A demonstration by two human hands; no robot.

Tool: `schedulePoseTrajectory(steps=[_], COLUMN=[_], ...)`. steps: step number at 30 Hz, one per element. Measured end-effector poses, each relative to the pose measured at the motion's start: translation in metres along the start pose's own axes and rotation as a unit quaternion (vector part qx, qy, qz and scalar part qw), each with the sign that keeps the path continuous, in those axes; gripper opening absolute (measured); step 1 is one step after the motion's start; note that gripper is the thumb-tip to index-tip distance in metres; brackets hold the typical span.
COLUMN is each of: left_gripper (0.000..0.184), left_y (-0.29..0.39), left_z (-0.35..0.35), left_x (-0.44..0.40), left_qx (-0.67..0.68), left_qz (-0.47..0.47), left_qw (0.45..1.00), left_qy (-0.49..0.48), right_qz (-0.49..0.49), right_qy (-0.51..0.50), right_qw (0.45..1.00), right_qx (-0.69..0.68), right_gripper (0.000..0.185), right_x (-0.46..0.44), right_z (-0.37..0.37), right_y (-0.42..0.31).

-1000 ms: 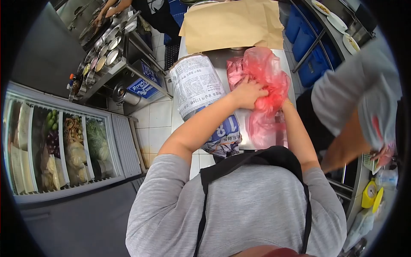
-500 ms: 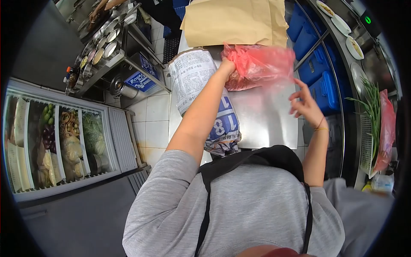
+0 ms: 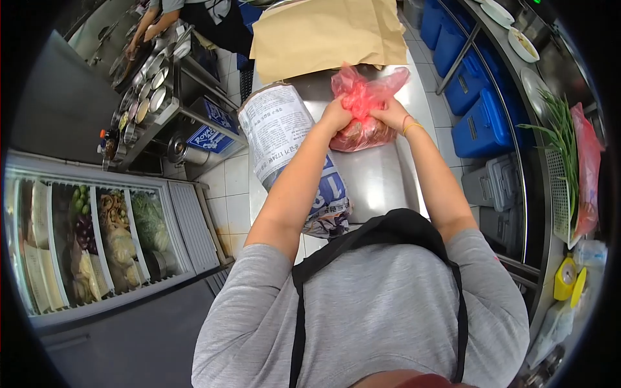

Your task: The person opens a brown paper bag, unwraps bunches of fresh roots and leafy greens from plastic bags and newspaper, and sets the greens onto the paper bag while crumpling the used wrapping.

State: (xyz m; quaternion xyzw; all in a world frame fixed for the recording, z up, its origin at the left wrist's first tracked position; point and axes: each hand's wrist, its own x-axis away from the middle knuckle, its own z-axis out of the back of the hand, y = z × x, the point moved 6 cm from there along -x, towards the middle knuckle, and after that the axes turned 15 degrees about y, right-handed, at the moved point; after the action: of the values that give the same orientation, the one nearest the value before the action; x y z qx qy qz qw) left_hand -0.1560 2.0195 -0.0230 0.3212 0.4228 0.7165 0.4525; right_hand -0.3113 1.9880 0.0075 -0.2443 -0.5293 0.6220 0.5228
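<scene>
A red translucent plastic bag (image 3: 363, 132) rests on the metal table (image 3: 381, 181), its contents hard to make out through the film. My left hand (image 3: 337, 116) is closed on the gathered upper part of the bag. On the other side my right hand (image 3: 391, 116) grips the plastic too, thumb towards the middle. Loose ends of the bag flare out above both hands. Beside my left forearm lies a long bundle wrapped in newspaper (image 3: 275, 126), partly hidden by the arm. Brown paper (image 3: 326, 39) covers the far end of the table.
An open-topped chilled cabinet (image 3: 97, 239) with vegetables stands at left. Beyond it, a co-worker's arms (image 3: 150, 29) reach over a station with several metal pots (image 3: 155, 97). Blue bins (image 3: 482, 126) sit under the right counter, which holds green stalks (image 3: 566, 155) and a yellow scale (image 3: 565, 279).
My right hand has moved left from open air and taken hold of the bag. The bag, stretched out to the right before, is now bunched upright between both hands.
</scene>
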Motion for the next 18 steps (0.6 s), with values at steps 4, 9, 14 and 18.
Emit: schedulePoseTrajectory(steps=[4, 9, 14, 18], left_gripper=[0.038, 0.034, 0.037, 0.043], left_y=[0.034, 0.117, 0.176, 0.224], left_z=[-0.016, -0.040, -0.069, -0.092], left_x=[0.025, 0.077, 0.143, 0.214], left_qx=[0.124, 0.027, 0.032, 0.093], left_qz=[-0.057, -0.284, -0.430, -0.441], left_qw=[0.984, 0.948, 0.867, 0.803], left_qy=[-0.118, -0.140, -0.251, -0.390], right_qz=[0.052, 0.095, 0.179, 0.156], right_qy=[-0.089, -0.067, 0.136, 0.317], right_qw=[0.989, 0.993, 0.974, 0.934], right_qx=[0.104, -0.003, 0.016, -0.053], right_gripper=[0.056, 0.064, 0.061, 0.061], right_x=[0.039, 0.079, 0.151, 0.225], right_z=[0.016, 0.043, 0.092, 0.132], right_y=[-0.018, -0.008, 0.013, 0.063])
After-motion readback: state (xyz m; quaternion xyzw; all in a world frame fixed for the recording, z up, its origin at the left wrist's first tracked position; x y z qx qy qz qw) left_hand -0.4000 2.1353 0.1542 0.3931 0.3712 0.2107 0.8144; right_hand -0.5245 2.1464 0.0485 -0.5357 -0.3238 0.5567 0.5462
